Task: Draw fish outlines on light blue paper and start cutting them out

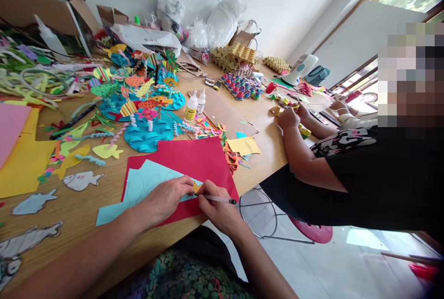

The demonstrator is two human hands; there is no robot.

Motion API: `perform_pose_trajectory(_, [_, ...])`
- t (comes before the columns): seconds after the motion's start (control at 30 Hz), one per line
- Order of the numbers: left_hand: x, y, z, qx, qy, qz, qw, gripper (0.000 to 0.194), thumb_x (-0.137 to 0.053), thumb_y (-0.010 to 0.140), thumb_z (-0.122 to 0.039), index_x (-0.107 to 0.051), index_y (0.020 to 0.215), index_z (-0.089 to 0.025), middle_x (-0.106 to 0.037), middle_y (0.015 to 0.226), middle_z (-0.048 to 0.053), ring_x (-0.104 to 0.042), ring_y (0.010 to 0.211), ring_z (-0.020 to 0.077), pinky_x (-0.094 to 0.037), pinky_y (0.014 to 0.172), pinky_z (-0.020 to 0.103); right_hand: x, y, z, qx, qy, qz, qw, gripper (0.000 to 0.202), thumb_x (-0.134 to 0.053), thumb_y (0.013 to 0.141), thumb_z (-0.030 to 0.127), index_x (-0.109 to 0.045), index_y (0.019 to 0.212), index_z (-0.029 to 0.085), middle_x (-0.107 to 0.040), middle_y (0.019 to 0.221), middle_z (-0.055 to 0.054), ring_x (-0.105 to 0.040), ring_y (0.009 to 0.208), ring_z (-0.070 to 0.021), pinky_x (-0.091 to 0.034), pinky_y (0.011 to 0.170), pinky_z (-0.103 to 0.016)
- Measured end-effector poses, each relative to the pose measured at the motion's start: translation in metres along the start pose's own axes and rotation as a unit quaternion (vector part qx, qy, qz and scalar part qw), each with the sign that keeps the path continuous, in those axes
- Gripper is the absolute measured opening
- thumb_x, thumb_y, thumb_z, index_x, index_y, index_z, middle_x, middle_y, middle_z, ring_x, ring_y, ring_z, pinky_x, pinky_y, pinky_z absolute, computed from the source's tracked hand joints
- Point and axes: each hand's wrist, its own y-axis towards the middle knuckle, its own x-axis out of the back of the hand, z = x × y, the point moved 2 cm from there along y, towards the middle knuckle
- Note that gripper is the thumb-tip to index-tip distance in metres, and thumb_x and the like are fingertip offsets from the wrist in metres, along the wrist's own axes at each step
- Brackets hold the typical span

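Observation:
My right hand [218, 206] is closed round a pen [222, 198] with a clear barrel and black end cap. Its writing tip is hidden by my fingers, close to a small orange-yellow paper cutout [197, 187]. With bent fingers, my left hand [166, 199] holds that cutout down against light blue paper [138, 183]. Pencil-like fish outlines show on the blue paper's left part. Beneath it lies red paper [194, 158], close to the table's front edge.
Paper fish [83, 180] lie at the left, beside yellow paper [21, 165]. Blue bases [149, 132] carry decorated fish behind the red paper, near glue bottles [191, 106]. Paper scraps [233, 158] lie to the right. A co-worker's hands [289, 116] handle small craft pieces farther right.

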Motion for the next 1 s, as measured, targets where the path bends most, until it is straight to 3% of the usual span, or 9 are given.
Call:
perform_pose_trajectory(0.27, [-0.0001,-0.0008,-0.0025,0.002,-0.009,-0.006,1.000,0.037,-0.034,0.085,-0.009,-0.065,0.101,-0.021,-0.062,0.108,0.002,-0.056,0.098,0.0172,-0.041,0.088,0.026,0.0005,0.0015,-0.0031,0.004,0.024,0.004,1.000,0.009,-0.044,0.073,0.011,-0.049,0.070,0.018,-0.047,0.057,0.005,-0.041,0.050,-0.0092,-0.027,0.048,-0.019])
perform_pose_trajectory(0.47, [0.0015,-0.0011,-0.0055,0.012,-0.019,-0.018,1.000,0.036,-0.035,0.083,-0.008,-0.066,0.098,-0.020,-0.062,0.107,0.002,-0.057,0.097,0.0172,-0.042,0.087,0.026,0.0037,0.0016,-0.0077,-0.021,0.049,-0.026,0.998,0.010,-0.045,0.071,0.010,-0.048,0.068,0.019,-0.043,0.053,0.006,-0.038,0.048,-0.0090,-0.026,0.045,-0.018])
perform_pose_trajectory(1.0, [-0.0029,-0.0024,-0.0014,-0.013,-0.021,-0.032,0.999,0.032,-0.038,0.085,-0.010,-0.065,0.100,-0.019,-0.062,0.109,0.003,-0.057,0.099,0.0179,-0.042,0.090,0.027,-0.0014,-0.0002,-0.0019,-0.002,0.008,-0.010,1.000,0.010,-0.044,0.073,0.012,-0.049,0.071,0.019,-0.048,0.056,0.005,-0.042,0.050,-0.0097,-0.028,0.048,-0.019])
